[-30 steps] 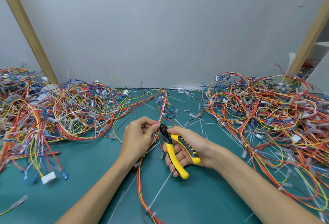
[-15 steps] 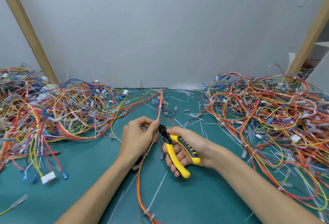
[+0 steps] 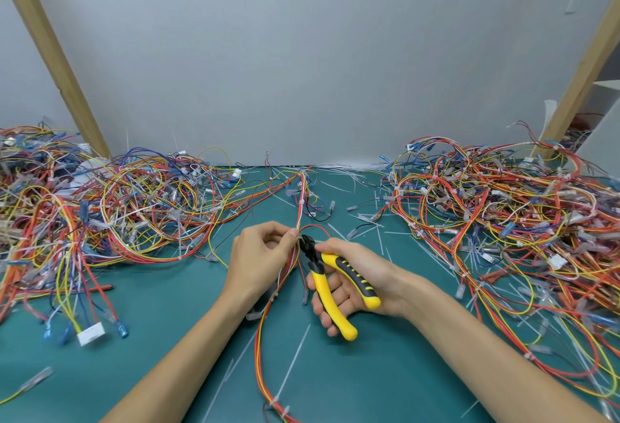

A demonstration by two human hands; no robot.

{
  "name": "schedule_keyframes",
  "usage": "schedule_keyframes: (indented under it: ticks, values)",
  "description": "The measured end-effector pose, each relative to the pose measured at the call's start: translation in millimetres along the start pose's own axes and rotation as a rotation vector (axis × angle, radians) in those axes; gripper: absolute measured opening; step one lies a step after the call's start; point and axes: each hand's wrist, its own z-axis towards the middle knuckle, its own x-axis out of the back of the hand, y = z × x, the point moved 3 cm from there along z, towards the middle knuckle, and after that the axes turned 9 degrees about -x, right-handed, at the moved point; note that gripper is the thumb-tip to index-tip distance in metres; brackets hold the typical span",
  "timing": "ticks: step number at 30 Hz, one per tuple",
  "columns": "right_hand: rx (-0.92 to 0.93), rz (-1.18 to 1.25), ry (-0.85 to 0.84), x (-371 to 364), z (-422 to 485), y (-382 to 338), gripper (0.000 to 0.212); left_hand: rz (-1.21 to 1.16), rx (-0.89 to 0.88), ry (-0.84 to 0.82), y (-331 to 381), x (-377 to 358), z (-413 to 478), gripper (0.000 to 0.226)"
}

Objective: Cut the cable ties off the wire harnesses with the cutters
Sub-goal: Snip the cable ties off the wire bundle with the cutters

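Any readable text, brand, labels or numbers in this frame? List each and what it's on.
None can be read.
Yellow-and-black-handled cutters: no legible brand or marking.
White rectangular plastic connector, lower left: any print is too small and blurred to read.

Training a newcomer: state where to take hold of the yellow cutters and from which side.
Take the cutters by the two yellow-and-black handles, coming from the near right, as the right hand does. The handles splay toward the person, while the short black head points away-left at the harness.
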Motion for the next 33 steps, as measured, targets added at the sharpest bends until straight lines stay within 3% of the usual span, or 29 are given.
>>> schedule_keyframes:
  ticks: [17, 27, 30, 33]
  values:
    - [0.029, -0.028, 0.089, -3.6, 0.5, -0.5, 0.053, 0.014, -0.001, 0.023, -0.5, 2.4, -1.2, 0.03]
    - [0.037, -0.021, 0.098, -1.3, -0.7, -1.7, 0.052, -0.05, -0.005, 0.016, 0.6, 3.0, -2.2, 0.022]
    - [0.062, -0.104, 0.165, -0.5, -3.1, -4.2, 0.051, -0.131, -0.003, 0.003, 0.5, 2.2, -1.0, 0.022]
    - [0.155, -0.306, 0.377, 3.9, -6.8, -10.1, 0.047, -0.232, 0.015, -0.008, 0.8, 2.0, 0.0, 0.022]
